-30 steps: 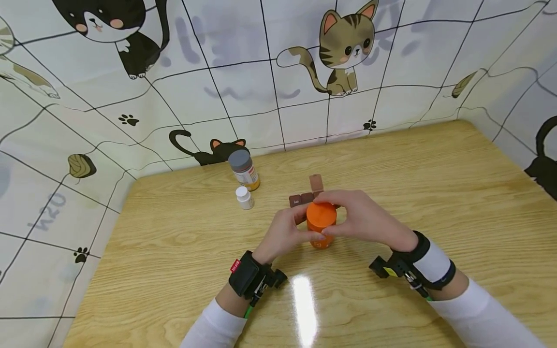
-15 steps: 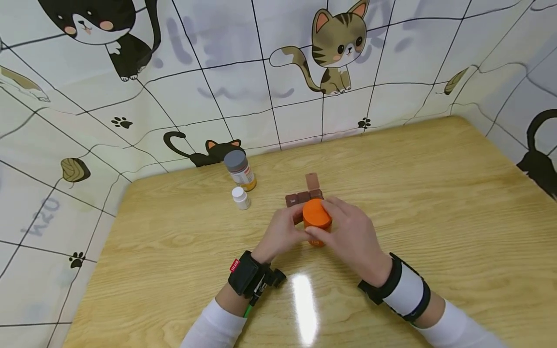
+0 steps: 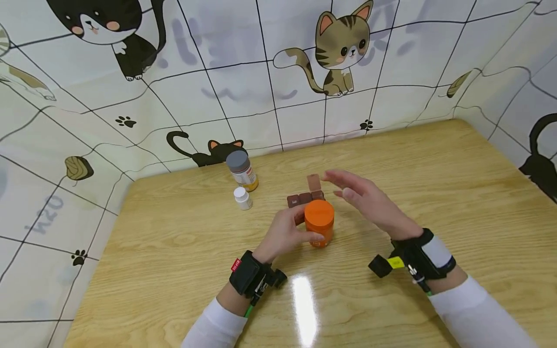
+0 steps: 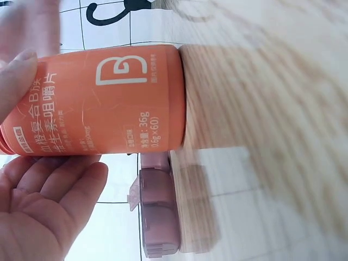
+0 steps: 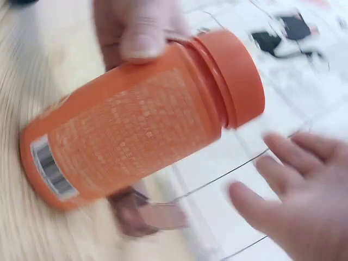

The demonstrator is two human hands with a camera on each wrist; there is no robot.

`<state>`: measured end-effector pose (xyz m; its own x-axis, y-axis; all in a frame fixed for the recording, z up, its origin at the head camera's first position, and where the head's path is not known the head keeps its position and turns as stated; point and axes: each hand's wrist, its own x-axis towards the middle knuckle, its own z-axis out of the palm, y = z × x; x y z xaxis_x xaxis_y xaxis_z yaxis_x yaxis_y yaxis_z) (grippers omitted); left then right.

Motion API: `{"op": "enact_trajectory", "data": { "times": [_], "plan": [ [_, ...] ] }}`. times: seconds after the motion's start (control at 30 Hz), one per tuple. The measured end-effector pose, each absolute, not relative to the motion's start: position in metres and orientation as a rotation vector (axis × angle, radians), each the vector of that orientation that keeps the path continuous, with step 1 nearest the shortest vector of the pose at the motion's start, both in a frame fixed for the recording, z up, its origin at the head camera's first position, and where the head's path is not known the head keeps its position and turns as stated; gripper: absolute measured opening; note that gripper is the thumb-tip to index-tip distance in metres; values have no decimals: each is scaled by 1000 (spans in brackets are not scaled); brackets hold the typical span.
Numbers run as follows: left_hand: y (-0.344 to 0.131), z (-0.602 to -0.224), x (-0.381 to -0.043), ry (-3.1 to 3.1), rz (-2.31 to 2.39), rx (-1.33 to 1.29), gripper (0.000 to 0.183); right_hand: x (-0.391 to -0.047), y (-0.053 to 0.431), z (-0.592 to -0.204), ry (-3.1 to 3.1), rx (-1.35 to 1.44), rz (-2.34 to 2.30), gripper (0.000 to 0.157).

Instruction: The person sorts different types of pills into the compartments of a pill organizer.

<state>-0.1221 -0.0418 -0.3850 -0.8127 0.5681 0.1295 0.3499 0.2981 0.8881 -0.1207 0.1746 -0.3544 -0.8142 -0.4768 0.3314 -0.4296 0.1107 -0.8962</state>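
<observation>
An orange pill bottle (image 3: 327,233) stands upright on the wooden table, its orange lid (image 3: 319,212) on top. My left hand (image 3: 287,234) grips its body from the left, thumb on the near side. Chinese lettering and a large white B mark cover the label side in the left wrist view. My right hand (image 3: 374,205) is apart from the bottle, just right of the lid, fingers extended and holding nothing. Behind the bottle lies a brown pill organizer (image 3: 304,198) with one compartment lid (image 3: 314,182) raised; the bottle and left hand partly hide it.
A grey-capped bottle (image 3: 243,171) with amber contents stands at the table's back left. In front of it is a small white bottle (image 3: 242,198). A cat-print curtain (image 3: 243,96) borders the wooden table (image 3: 413,169) at the back and sides.
Over the last second the right hand twists round the lid, then lets go and moves off to the right. My left hand keeps its grip on the bottle, which stays in place.
</observation>
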Motion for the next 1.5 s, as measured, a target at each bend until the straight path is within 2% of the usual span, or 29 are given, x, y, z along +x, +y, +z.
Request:
{"op": "enact_trajectory", "data": {
  "times": [0.17, 0.37, 0.57, 0.83, 1.07, 1.2, 1.3, 1.4, 1.5],
  "plan": [
    [-43, -385, -123, 2353, 1507, 831, 49, -150, 181, -375, 1641, -1091, -1690, 66],
    [-42, -385, -123, 2343, 1513, 840, 48, -158, 176, -387, 1518, -1104, -1712, 60],
    [-42, -385, -124, 2352, 1511, 834, 47, -144, 173, -384, 1823, -951, -1754, 56],
    [-41, -385, -125, 2350, 1528, 872, 46, -98, 143, -380, 2440, -545, -1956, 48],
    [-42, -384, -125, 2404, 1490, 867, 49, -84, 120, -385, 2863, -415, -1918, 51],
    [-41, -380, -124, 2379, 1518, 884, 48, -97, 136, -383, 2594, -600, -2063, 53],
    [-40, -379, -125, 2366, 1525, 868, 49, -126, 157, -379, 2011, -853, -2164, 61],
    [-42, -384, -126, 2370, 1501, 837, 49, -156, 172, -379, 1539, -1018, -1997, 68],
    [-42, -383, -125, 2378, 1478, 821, 47, -173, 175, -385, 1367, -1152, -1746, 68]
  ]
}}
